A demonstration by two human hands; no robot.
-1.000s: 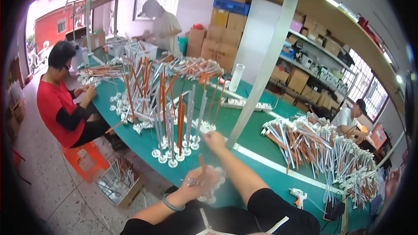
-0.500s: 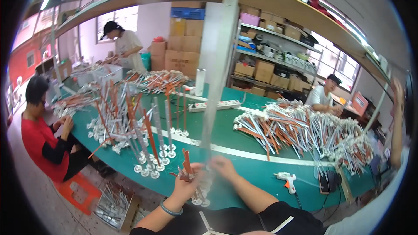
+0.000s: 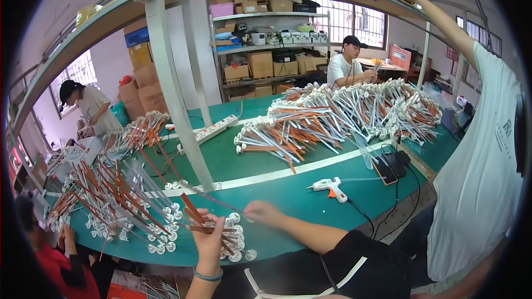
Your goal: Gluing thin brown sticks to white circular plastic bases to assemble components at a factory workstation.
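Observation:
My left hand (image 3: 208, 246) is closed around a bunch of brown flat sticks (image 3: 191, 208). Clear and white round discs (image 3: 237, 238) are at the lower ends of the bunch, beside my fingers. To its right, the fingers of my right hand (image 3: 265, 213) are pinched at the near end of a thin dark stick (image 3: 221, 204), which slants away to the upper left. A disc shows just under these fingertips, slightly blurred. On the green table (image 3: 288, 238), left of my left hand, stand and lean many brown and silvery sticks (image 3: 119, 199) with round discs at their feet.
A white glue gun (image 3: 331, 188) lies right of my hands, its cable running to a black box (image 3: 394, 163). A large heap of sticks (image 3: 338, 116) fills the far right. A post (image 3: 180, 88) and power strip (image 3: 208, 133) stand beyond. Co-workers surround the table; one person (image 3: 476, 138) reaches up.
The view has swung to the right, so the table's things appear farther left. My hands have moved apart, and a thin stick now shows at my right fingers.

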